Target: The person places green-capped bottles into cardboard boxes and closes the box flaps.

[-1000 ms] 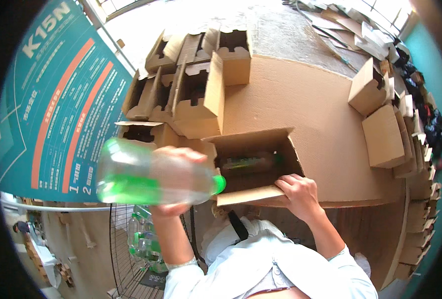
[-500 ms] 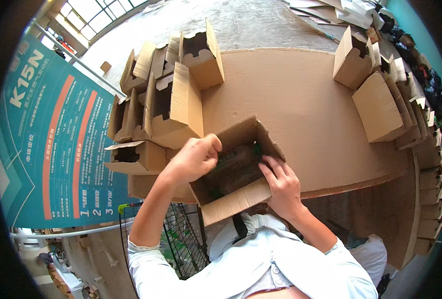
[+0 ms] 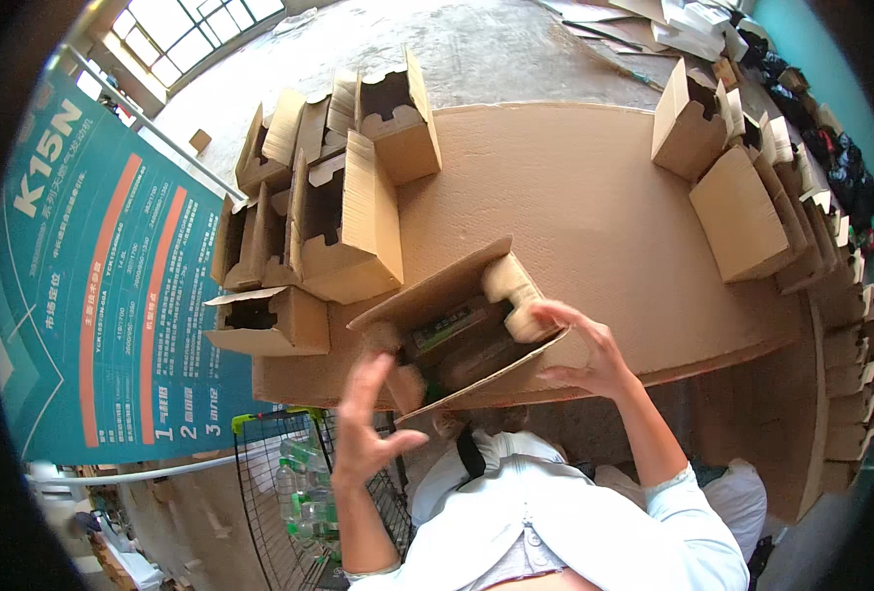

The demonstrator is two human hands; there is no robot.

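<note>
A cardboard box [image 3: 520, 370] stands open-topped at the near edge of the cardboard-covered table [image 3: 545, 197], turned at a slant. Inside it lie dark, shiny things with a green label [image 3: 444, 328]; their kind is hard to make out. The short end flaps tilt inward, the right flap [image 3: 509, 286] blurred by motion. My left hand [image 3: 366, 419] is by the box's left end, fingers and thumb spread, holding nothing. At the right end, my right hand [image 3: 594, 355] has its fingertips against the flap, thumb and fingers apart.
Several open boxes [image 3: 373, 231] stand grouped on the table's left, and more [image 3: 742, 227] at its right. A wire cart [image 3: 259, 492] with plastic bottles [image 3: 304, 483] is at the lower left. A teal banner [image 3: 112, 295] rises beyond it.
The box has turned and its end flaps now lean inward. My left hand has left the box's far rim and moved down and open; my right hand has shifted right.
</note>
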